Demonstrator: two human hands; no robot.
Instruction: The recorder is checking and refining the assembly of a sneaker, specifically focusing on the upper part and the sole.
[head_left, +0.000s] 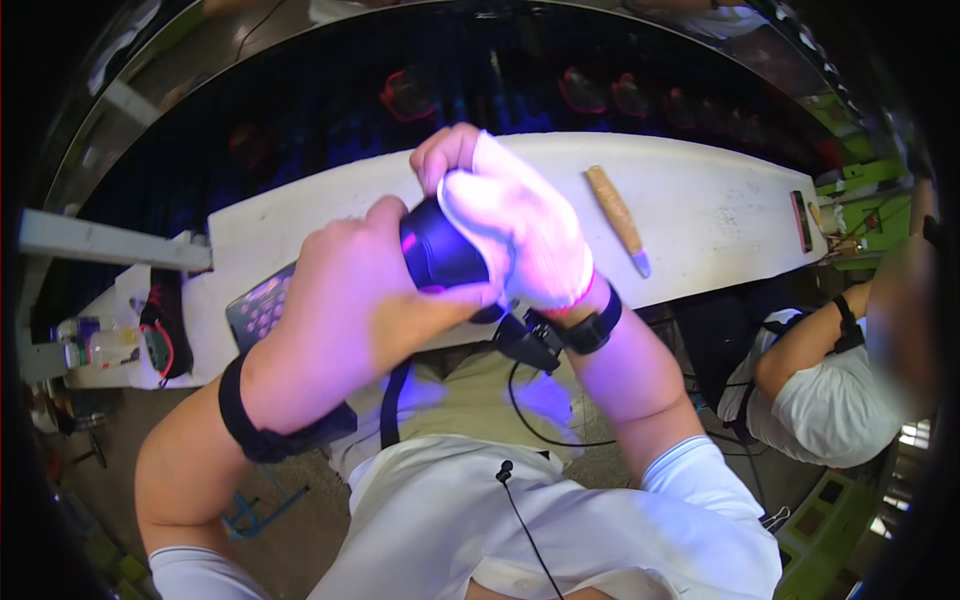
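I see both sets of fingers clenched on one dark rounded object (440, 255): left hand (345, 300) wraps its near side, right hand (520, 235) caps the far end (pale glove or cloth, can't tell). Held above the white worktop (700, 215), long axis approx left-right. Wooden-handled tool (617, 218) lies apart, tip toward me. Keypad (258, 305) under left wrist.

A dark, rounded glossy object (440, 255) sits at the centre of the frame, lit violet-blue, clasped between both hands so that only its upper curved face shows; what kind of thing it is cannot be told
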